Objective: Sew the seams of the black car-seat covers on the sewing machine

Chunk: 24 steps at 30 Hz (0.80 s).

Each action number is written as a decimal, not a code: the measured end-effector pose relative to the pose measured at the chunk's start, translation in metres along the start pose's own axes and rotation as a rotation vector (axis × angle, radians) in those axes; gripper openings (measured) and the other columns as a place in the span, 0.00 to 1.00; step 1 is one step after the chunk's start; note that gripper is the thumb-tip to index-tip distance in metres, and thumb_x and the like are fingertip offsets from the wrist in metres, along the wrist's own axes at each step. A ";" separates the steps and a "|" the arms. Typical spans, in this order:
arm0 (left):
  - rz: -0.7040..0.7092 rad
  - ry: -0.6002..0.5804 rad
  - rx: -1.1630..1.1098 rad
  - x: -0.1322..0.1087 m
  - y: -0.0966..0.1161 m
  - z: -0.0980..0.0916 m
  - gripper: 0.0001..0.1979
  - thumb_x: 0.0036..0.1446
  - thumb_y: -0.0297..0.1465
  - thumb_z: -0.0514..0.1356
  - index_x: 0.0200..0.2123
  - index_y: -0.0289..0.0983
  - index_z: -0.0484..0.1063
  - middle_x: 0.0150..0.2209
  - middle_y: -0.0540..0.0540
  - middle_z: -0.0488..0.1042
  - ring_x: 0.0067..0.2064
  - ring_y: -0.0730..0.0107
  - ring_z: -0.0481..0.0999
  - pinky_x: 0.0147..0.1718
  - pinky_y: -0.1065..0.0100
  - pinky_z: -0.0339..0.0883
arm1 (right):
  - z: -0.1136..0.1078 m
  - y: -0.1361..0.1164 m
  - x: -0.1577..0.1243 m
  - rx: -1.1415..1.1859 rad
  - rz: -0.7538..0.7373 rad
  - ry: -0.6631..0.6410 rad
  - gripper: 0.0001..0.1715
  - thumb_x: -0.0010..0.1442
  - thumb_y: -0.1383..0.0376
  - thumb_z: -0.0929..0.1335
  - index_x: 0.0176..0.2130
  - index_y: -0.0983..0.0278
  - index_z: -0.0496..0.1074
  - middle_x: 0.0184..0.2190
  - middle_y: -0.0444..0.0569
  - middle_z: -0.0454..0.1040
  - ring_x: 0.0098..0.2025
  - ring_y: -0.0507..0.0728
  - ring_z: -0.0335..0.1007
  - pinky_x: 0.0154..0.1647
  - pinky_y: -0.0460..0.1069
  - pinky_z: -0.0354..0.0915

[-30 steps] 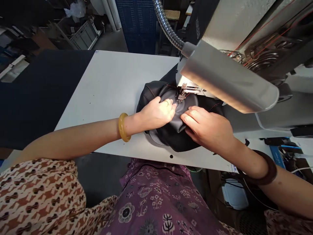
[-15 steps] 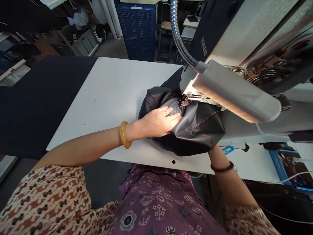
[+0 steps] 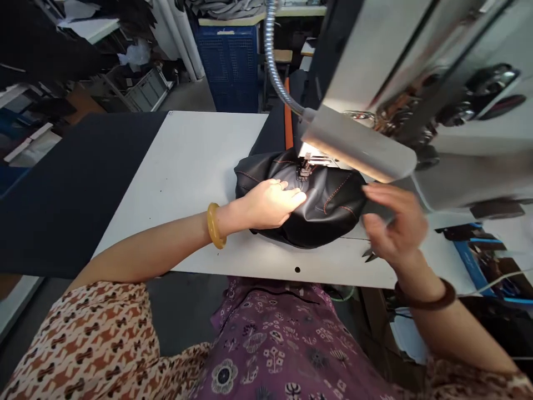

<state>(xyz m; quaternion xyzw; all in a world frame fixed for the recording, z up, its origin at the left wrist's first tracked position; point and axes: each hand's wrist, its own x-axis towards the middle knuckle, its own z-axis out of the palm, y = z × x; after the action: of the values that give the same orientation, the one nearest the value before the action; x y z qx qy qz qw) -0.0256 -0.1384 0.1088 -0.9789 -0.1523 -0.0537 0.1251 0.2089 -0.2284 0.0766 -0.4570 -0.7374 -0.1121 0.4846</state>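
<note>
A black stitched leather piece (image 3: 300,214) with orange topstitching lies bunched on the white sewing table (image 3: 200,166), under the metal presser foot (image 3: 305,170) of the sewing machine. My left hand (image 3: 270,204) rests flat on the leather, just in front of the foot, with its fingers apart. My right hand (image 3: 395,222) is blurred by motion and hangs off the leather to the right, its fingers apart and holding nothing. Just below it, the tips of small scissors (image 3: 370,255) show on the table.
The machine head (image 3: 375,66) and its gooseneck lamp (image 3: 358,143) overhang the table at the right. A dark table section (image 3: 79,189) adjoins on the left. A blue crate (image 3: 227,66) stands beyond the far edge.
My right hand has come off the leather and moved right, away from the foot. The leather has shifted slightly, and my left hand stays on it. The view has tilted.
</note>
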 end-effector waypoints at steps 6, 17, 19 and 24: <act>0.018 -0.120 0.029 0.014 -0.004 -0.016 0.08 0.52 0.28 0.53 0.31 0.33 0.72 0.23 0.44 0.73 0.26 0.62 0.73 0.25 0.66 0.60 | 0.016 -0.031 0.066 -0.426 -0.152 -0.858 0.16 0.52 0.58 0.67 0.36 0.68 0.73 0.33 0.56 0.76 0.37 0.61 0.72 0.32 0.52 0.61; 0.230 0.132 -0.063 0.000 -0.028 0.016 0.15 0.59 0.22 0.50 0.46 0.32 0.72 0.46 0.42 0.76 0.45 0.67 0.75 0.46 0.66 0.68 | 0.023 -0.074 -0.077 0.515 0.124 -0.291 0.15 0.53 0.70 0.65 0.40 0.61 0.74 0.32 0.48 0.77 0.34 0.54 0.72 0.36 0.50 0.69; 0.172 0.074 -0.055 0.002 -0.029 0.014 0.15 0.59 0.22 0.50 0.47 0.33 0.71 0.38 0.43 0.77 0.38 0.68 0.76 0.37 0.68 0.69 | 0.053 -0.078 -0.101 0.888 1.025 -0.210 0.08 0.52 0.64 0.68 0.35 0.61 0.76 0.31 0.50 0.77 0.33 0.55 0.73 0.35 0.50 0.71; 0.153 -0.054 -0.027 0.009 -0.034 0.001 0.16 0.57 0.23 0.48 0.44 0.35 0.71 0.26 0.46 0.72 0.27 0.68 0.72 0.25 0.69 0.61 | 0.113 -0.047 -0.095 1.125 1.372 -0.045 0.22 0.54 0.47 0.60 0.36 0.58 0.72 0.38 0.48 0.77 0.45 0.55 0.73 0.49 0.53 0.71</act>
<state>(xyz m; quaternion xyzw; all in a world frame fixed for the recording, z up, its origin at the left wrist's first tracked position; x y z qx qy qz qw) -0.0273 -0.1045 0.1167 -0.9904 -0.0794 -0.0194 0.1113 0.1136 -0.2392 -0.0455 -0.4947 -0.2561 0.5911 0.5834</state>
